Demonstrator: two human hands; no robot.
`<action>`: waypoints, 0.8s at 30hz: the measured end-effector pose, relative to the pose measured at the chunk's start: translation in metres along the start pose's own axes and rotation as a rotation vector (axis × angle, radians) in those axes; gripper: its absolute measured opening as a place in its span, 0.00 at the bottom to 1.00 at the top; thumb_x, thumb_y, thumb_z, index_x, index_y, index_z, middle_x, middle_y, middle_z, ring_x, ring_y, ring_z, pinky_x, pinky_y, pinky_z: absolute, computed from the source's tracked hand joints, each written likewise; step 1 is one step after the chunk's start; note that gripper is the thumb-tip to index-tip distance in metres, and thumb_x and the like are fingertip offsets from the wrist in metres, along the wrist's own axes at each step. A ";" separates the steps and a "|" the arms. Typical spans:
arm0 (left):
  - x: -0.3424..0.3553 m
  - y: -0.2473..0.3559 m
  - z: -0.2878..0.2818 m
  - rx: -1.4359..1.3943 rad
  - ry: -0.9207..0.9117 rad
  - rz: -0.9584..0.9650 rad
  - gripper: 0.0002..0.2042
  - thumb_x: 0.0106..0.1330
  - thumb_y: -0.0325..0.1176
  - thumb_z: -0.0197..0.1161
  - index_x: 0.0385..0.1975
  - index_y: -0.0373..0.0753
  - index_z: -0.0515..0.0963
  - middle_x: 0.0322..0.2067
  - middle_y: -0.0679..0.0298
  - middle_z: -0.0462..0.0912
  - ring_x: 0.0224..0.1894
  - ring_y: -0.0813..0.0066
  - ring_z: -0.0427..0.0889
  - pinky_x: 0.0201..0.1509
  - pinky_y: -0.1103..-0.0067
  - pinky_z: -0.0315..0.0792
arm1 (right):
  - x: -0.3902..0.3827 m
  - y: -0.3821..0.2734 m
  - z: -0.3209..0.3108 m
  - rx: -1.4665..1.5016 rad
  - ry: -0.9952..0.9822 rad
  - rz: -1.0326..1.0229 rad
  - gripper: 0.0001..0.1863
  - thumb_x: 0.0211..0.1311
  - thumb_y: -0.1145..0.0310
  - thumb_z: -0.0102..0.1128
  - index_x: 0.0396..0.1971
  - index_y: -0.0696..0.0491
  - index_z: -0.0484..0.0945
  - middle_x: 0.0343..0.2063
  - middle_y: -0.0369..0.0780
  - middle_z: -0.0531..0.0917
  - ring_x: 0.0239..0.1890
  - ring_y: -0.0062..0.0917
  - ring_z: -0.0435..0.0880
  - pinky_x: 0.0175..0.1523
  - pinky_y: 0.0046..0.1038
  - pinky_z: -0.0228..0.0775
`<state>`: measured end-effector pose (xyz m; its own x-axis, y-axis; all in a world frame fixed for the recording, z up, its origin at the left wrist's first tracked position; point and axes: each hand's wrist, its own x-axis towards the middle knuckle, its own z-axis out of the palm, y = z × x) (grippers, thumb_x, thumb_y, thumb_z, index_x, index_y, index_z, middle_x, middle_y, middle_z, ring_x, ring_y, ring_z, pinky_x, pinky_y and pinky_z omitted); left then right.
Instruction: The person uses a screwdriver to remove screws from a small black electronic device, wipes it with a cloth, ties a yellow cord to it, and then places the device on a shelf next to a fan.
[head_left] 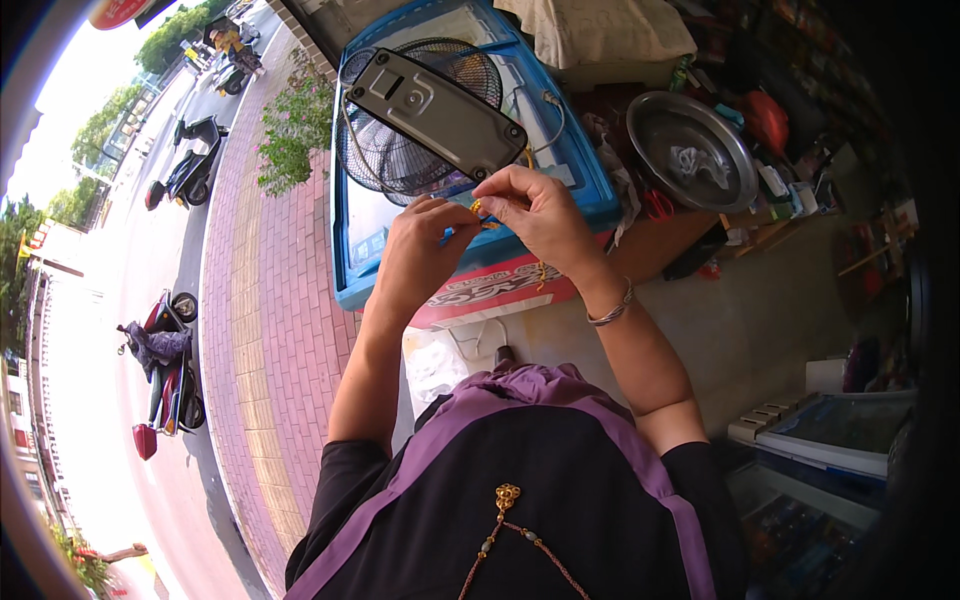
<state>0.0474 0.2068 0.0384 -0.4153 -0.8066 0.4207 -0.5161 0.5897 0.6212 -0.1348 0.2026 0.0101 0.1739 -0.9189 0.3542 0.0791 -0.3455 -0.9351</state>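
Observation:
My left hand and my right hand meet above the near edge of a blue-framed chest with a pale top. Both are closed in a pinch on a thin yellow cord, which looks twisted or knotted between the fingertips. Below the right hand a loose strand of it dangles. A small bit of blue shows by my left fingertips; I cannot tell what it is. Just beyond the hands, an electric fan lies on the chest, its black wire cage partly under its grey base.
To the right, a large metal basin holds a crumpled clear plastic bag. Red-handled scissors lie beside it. A beige cloth covers a box at the back. On the left are a leafy plant, brick pavement and parked scooters.

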 end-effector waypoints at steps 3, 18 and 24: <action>-0.001 -0.004 0.005 0.260 0.044 0.073 0.01 0.54 0.26 0.65 0.26 0.38 0.81 0.23 0.62 0.79 0.32 0.60 0.76 0.37 0.69 0.72 | 0.002 -0.011 0.002 -0.222 -0.027 -0.121 0.04 0.64 0.77 0.58 0.37 0.60 0.78 0.32 0.39 0.82 0.34 0.23 0.81 0.41 0.24 0.75; 0.005 -0.023 0.052 -1.021 0.311 -0.431 0.06 0.64 0.25 0.65 0.35 0.29 0.83 0.27 0.69 0.83 0.30 0.86 0.77 0.34 0.85 0.72 | -0.018 0.026 0.040 -0.055 0.366 -0.135 0.06 0.67 0.73 0.59 0.40 0.58 0.75 0.30 0.37 0.82 0.31 0.16 0.81 0.37 0.18 0.72; 0.001 -0.020 0.053 -0.869 0.311 -0.342 0.04 0.64 0.22 0.64 0.36 0.29 0.82 0.29 0.67 0.83 0.32 0.85 0.77 0.38 0.86 0.72 | -0.014 0.023 0.022 0.263 0.308 0.096 0.07 0.66 0.72 0.61 0.42 0.56 0.80 0.28 0.32 0.81 0.30 0.10 0.78 0.34 0.12 0.68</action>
<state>0.0171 0.1963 -0.0085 -0.0663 -0.9765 0.2051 0.2104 0.1872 0.9595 -0.1140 0.2117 -0.0159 -0.1058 -0.9724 0.2081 0.3322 -0.2318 -0.9143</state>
